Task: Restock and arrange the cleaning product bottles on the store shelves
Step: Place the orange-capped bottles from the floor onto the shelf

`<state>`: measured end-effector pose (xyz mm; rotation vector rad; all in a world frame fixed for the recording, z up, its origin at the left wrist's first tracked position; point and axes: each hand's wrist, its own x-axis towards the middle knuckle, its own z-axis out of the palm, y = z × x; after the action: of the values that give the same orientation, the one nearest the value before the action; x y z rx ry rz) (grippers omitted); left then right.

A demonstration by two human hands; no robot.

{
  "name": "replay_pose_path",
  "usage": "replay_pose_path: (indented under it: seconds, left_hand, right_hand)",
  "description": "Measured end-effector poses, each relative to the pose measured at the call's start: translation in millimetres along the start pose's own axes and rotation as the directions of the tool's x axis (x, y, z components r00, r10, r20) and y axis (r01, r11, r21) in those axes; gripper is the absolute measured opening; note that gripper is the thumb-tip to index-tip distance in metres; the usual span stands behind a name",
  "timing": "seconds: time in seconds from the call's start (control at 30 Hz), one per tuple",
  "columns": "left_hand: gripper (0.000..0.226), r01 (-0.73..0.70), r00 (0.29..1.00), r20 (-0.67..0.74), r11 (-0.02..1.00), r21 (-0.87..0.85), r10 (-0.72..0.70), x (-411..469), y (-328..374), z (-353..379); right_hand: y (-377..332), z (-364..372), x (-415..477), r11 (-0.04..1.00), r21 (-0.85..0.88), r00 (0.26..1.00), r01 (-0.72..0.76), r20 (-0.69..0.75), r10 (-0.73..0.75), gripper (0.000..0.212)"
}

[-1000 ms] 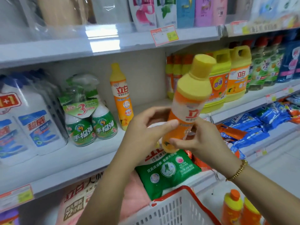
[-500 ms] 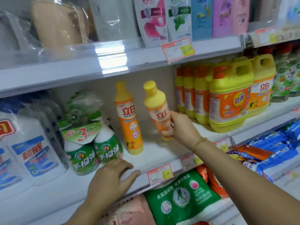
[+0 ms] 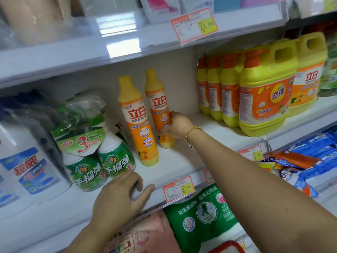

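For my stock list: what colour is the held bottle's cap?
Yellow; the cap shows best in the head view.

A slim orange, yellow-capped bottle stands upright, seemingly on the shelf, just behind-right of its twin.

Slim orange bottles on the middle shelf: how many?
2. One bottle stands free beside the sprayers; the other, behind-right, is held by the right hand. More could hide behind.

On the shelf, one slim bottle stands just behind-right of its twin — spray pack leftward, jugs rightward.
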<state>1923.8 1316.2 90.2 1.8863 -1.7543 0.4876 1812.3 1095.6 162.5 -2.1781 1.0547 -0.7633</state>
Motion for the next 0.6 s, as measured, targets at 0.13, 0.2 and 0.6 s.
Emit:
replay_pose_path:
  seconds: [0.13,0.2,0.6]
  left_hand:
    - [0.035,-0.001,1.000,-0.012,1.000,0.000,0.001,0,-2,2]
    - [0.036,-0.014,1.000,-0.014,1.000,-0.004,0.014,0,-4,3]
    - [0.054,0.084,0.996,0.057,0.984,-0.159,-0.076,3,7,-10]
  right_hand:
    - [0,14,-7,0.999,-0.046,0.995,-0.027,0.090,0.031,0.062]
    - [5,19,-9,0.998,-0.041,0.993,-0.056,0.102,0.059,0.061]
    - [22,-9,-63,0.868,-0.496,1.000,0.016,0.023,-0.006,0.039]
